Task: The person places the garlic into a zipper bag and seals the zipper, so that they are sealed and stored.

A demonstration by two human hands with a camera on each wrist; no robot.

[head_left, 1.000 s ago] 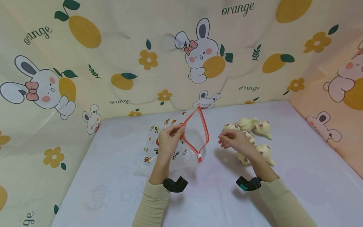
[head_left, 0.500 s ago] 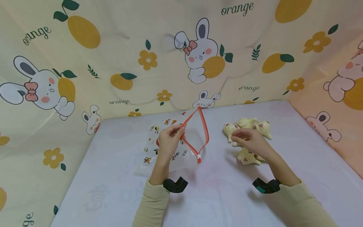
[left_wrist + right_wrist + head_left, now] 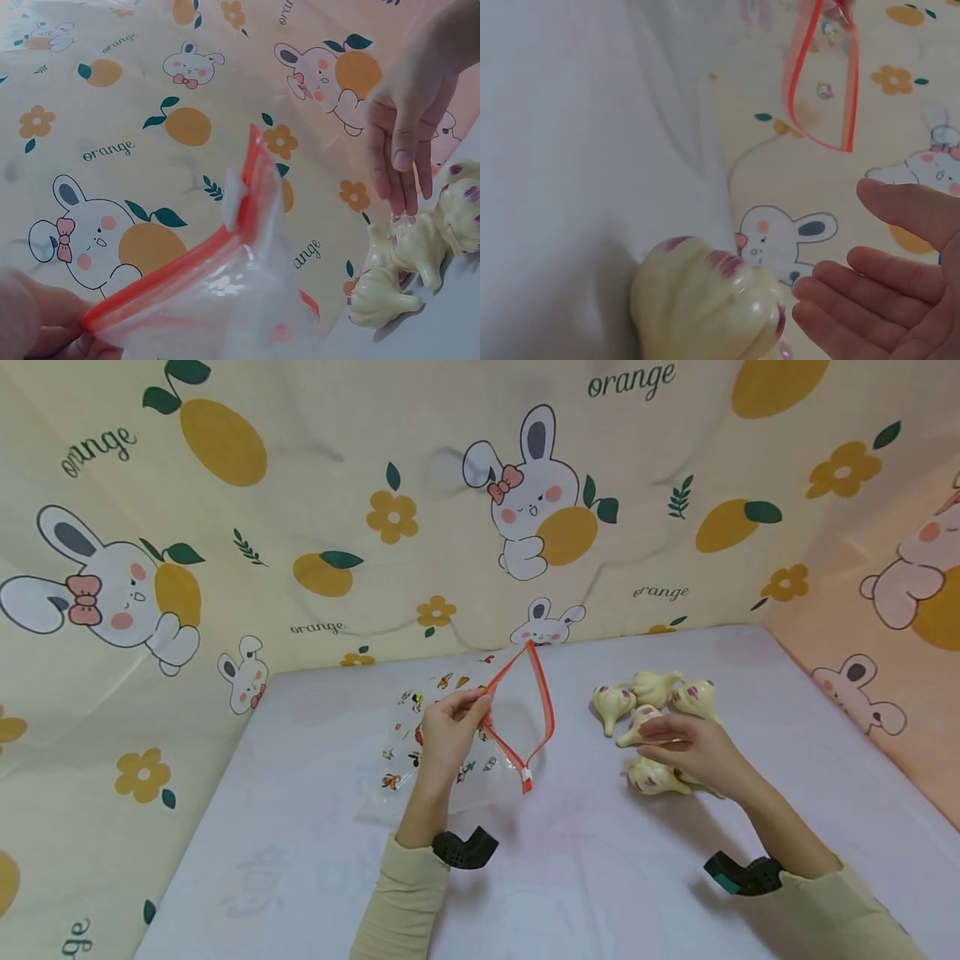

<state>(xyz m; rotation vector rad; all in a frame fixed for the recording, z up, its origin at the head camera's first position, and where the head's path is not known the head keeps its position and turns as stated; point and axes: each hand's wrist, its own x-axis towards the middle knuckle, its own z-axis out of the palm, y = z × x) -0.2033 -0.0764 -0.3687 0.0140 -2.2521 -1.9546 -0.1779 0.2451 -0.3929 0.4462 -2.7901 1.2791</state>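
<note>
My left hand (image 3: 452, 727) pinches the orange-red rim of a clear zip bag (image 3: 487, 777) printed with small cartoon figures. The bag's mouth gapes toward the right, and a white slider (image 3: 235, 199) sits on its zip edge. Over on the right, my right hand (image 3: 693, 747) hovers above a group of garlic bulbs, cream with purple marks, holding nothing. Its fingers are relaxed, with the thumb apart from them. One garlic bulb (image 3: 705, 300) is close to the fingertips in the right wrist view. Another garlic bulb (image 3: 612, 707) lies at the group's left side.
A pale cloth covers the table (image 3: 300, 860). Behind it stands a curtain (image 3: 420, 460) printed with rabbits and oranges, which also rises along the right side. More garlic bulbs (image 3: 654, 688) lie at the back of the group.
My right hand has moved right and slightly nearer me, uncovering garlic bulbs on the left of the group. My left hand and the bag have stayed in place.
</note>
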